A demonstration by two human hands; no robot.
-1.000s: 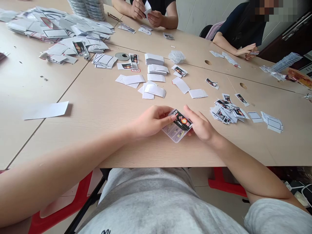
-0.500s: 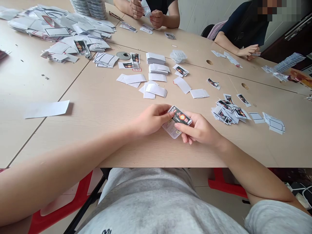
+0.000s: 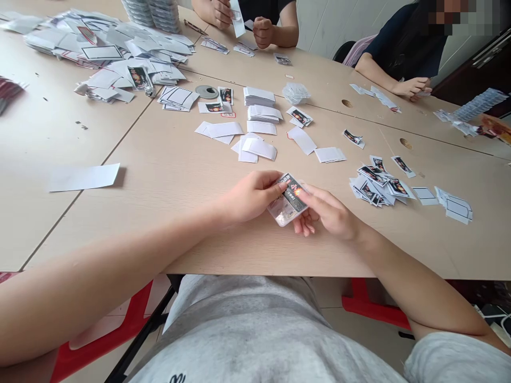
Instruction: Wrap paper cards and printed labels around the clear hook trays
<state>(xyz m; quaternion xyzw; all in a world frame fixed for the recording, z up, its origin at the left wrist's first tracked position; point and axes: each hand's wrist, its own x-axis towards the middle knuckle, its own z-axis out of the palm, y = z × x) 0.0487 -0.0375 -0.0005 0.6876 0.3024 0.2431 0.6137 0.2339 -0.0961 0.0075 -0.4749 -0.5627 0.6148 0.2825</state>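
Observation:
A small clear plastic case (image 3: 284,214) with a black printed label (image 3: 294,200) on its top is held tilted just above the table's front part. My left hand (image 3: 255,194) grips its left side, thumb on the upper face. From the right, my right hand (image 3: 330,211) holds the case too, its thumb lying on the label and its other fingers curled beneath. What lies inside the case is too small to make out.
Stacks of white slips (image 3: 261,114) stand beyond my hands, near a roll of grey tape (image 3: 206,92). To the right lies a heap of black labels (image 3: 379,183). A large paper pile (image 3: 107,48) and stacked clear cases (image 3: 163,16) are far left. Two people sit opposite.
My right thumb has slid up and right across the label, and the case has turned slightly. Across the table, one person's hands have shifted a white strip. The view has moved a little.

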